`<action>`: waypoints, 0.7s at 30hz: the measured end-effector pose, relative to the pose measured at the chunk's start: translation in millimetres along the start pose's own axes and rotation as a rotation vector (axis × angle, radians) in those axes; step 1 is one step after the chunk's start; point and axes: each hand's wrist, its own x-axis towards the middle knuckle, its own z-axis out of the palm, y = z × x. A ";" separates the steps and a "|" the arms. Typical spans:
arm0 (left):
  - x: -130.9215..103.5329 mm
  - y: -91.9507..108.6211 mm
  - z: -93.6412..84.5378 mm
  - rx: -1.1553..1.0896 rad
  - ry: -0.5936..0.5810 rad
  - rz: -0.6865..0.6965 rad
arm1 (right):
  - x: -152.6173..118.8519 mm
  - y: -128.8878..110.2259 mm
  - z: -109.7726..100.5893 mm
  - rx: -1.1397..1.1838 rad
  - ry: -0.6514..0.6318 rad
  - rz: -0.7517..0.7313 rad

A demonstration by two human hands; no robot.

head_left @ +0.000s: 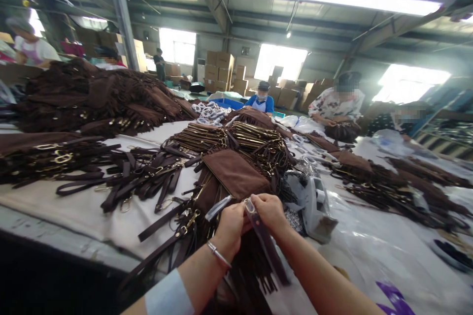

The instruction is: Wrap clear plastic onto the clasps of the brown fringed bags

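Observation:
Both hands meet at the near edge of a brown fringed pouch (236,172). My right hand (270,210) pinches a dark brown leather strap (266,238) near its gold metal ring, and the strap hangs down between my forearms. My left hand (228,227), with a bracelet at the wrist, is closed at the same end of the strap; its fingertips are partly hidden. A small clear-wrapped piece (219,207) lies just left of my left hand. Dark fringe (254,268) hangs below the hands.
Stacked zip pouches (201,137) lie beyond, with loose straps (148,172) to the left and a large brown heap (92,91) behind. A white tape dispenser (318,209) stands at right beside clear plastic (384,241). Several co-workers sit around the table.

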 end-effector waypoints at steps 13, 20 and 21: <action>-5.1 -4.5 0.4 0.037 0.101 -0.119 | 24.2 -5.0 13.7 -0.204 0.005 -0.023; -2.1 1.8 2.9 0.018 0.123 -0.132 | -9.0 6.8 -24.3 -0.088 -0.080 0.020; -1.7 1.4 2.9 0.010 0.130 -0.122 | -18.0 10.8 -29.3 -0.036 -0.157 0.043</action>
